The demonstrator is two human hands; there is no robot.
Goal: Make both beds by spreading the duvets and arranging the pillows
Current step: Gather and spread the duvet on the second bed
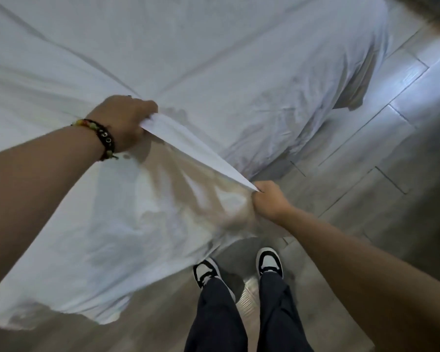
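A white duvet (214, 59) covers the bed and fills most of the view, hanging over the bed's near corner toward the floor. My left hand (123, 120), with a beaded bracelet on the wrist, grips the duvet's edge above the bed. My right hand (268, 200) is clenched on the same edge lower down, by the bed's corner. The edge is pulled taut in a straight line between the two hands. Loose fabric sags below that line. No pillows are in view.
Grey tiled floor (379, 148) runs along the right side of the bed and under me. My two feet in black-and-white sneakers (269, 261) stand on it close to the bed's corner.
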